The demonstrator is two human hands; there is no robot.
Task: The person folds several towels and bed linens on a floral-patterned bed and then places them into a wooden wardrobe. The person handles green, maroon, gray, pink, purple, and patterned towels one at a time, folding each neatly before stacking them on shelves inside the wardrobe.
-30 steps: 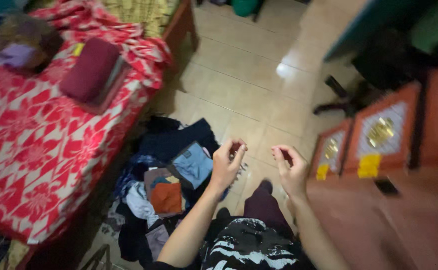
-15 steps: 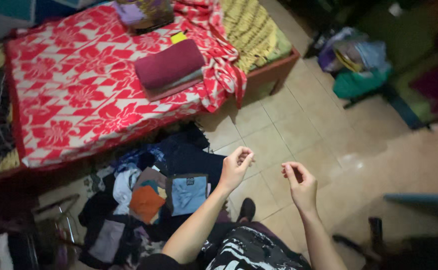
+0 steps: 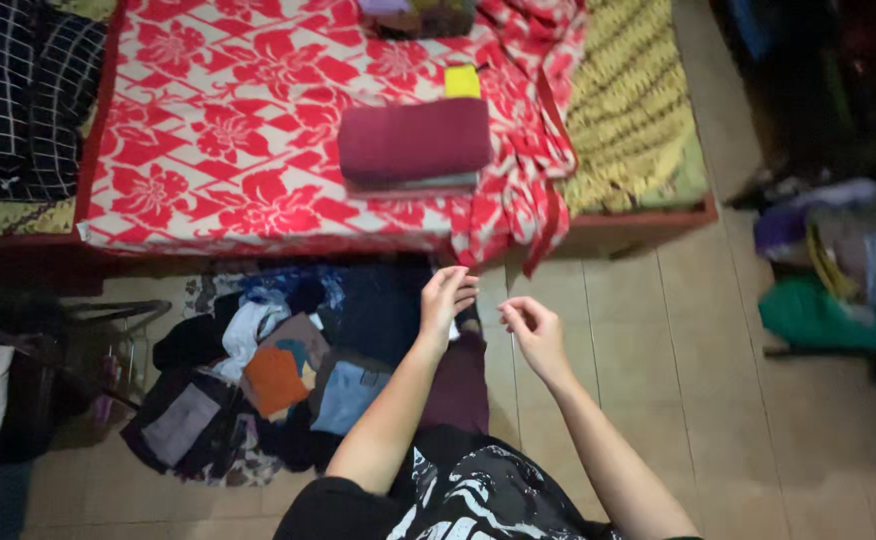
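Right now the left hand (image 3: pixel 446 302) and right hand (image 3: pixel 530 328) hang half-curled, holding nothing. The clothes pile (image 3: pixel 288 375) lies down-left on the floor, w/ the left hand nearer.

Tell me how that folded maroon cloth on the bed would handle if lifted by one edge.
The folded maroon cloth would probably flop and unfold; it is soft fabric, merely stacked in layers. It looks thick, so likely fairly heavy. It is unlikely to slide, resting flat on the red floral bedspread.

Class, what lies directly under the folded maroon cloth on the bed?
Under the folded maroon cloth, a thinner grey folded piece shows along its lower edge, resting on the red floral bedspread. Anything deeper in the stack is covered.
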